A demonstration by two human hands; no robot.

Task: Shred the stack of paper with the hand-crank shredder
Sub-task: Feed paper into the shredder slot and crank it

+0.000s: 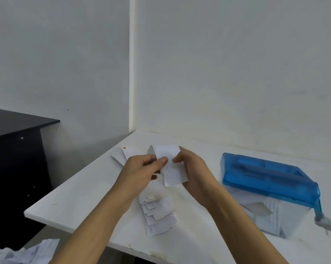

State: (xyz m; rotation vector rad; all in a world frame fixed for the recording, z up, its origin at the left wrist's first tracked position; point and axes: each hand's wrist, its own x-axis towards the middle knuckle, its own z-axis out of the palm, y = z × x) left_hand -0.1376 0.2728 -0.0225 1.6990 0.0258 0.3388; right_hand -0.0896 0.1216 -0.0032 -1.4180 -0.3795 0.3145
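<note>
Left hand (141,169), right hand (196,172) on paper slip (172,173).

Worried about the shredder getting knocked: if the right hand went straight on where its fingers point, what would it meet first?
Not the shredder: the right hand points left, away from it. It would meet the slip it pinches, then probably the left hand.

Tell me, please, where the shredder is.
In the head view, the blue shredder sits on the white table at right, beside the right hand pinching a paper slip.
</note>
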